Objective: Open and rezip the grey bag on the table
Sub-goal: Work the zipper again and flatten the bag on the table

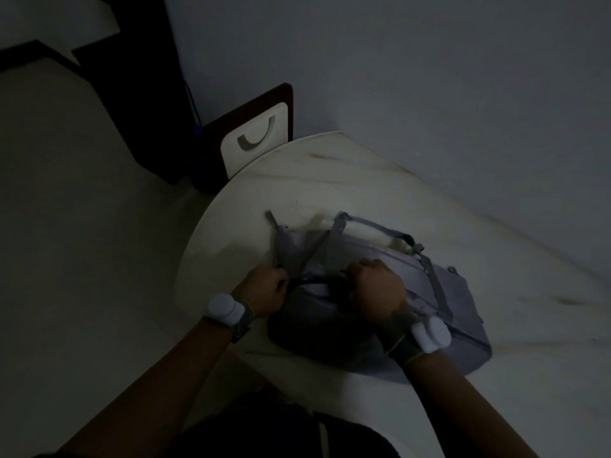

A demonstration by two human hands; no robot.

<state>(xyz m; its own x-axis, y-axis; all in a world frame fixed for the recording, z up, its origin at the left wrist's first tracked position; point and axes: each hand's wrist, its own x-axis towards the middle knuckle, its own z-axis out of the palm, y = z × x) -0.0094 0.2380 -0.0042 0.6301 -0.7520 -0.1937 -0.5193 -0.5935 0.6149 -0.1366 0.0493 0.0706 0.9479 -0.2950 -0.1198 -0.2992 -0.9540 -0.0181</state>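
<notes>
The grey bag (459,312) lies on its side on the round white table (330,180), near the table's front-left edge. Its carry straps loop out toward the far side. My left hand (264,289) grips the bag's left end, fingers curled on the fabric beside a dark gap in the top. My right hand (377,289) sits on top of the bag's middle with fingers curled down onto the zip line; what it pinches is hidden in the dim light. The dark gap runs between the two hands.
A chair (258,137) with a white back stands pushed against the table's far-left edge. A grey wall runs behind the table. Dark furniture (139,94) stands at the upper left on a pale floor. The scene is very dim.
</notes>
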